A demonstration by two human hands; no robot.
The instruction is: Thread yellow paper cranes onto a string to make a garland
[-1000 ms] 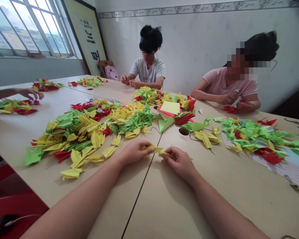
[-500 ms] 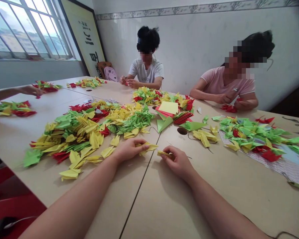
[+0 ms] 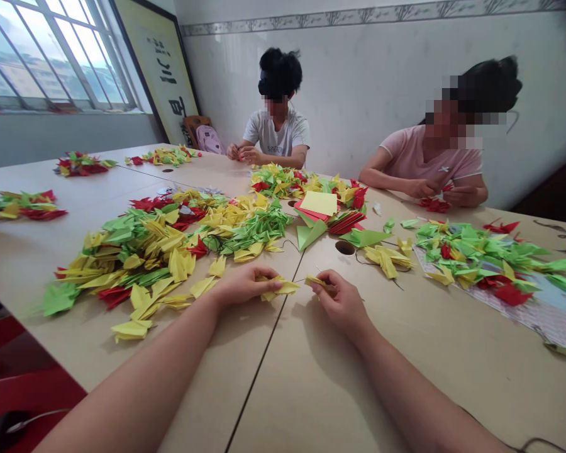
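My left hand (image 3: 246, 283) pinches a yellow paper crane (image 3: 285, 287) between thumb and fingers, just above the table. A short gap to the right, my right hand (image 3: 340, 298) has its fingers closed on a second yellow paper crane (image 3: 313, 282), smaller in view and partly hidden by the fingers. A thin dark line, like a thread or needle, spans the gap between the two. Left of my left hand spreads a big heap of folded yellow, green and red paper cranes (image 3: 136, 251), with loose yellow ones at its near edge.
Square paper sheets (image 3: 319, 203) lie stacked beyond my hands, near a round table hole (image 3: 344, 248). Yellow cranes on dark thread (image 3: 387, 260) lie to the right, before another pile (image 3: 481, 255). Two people (image 3: 277, 135) sit across the table, their hands on red paper.
My right hand has shifted slightly, turning its yellow crane up level with the left one. My left hand stays nearly still. At far left, another person's reaching arm has drawn back.
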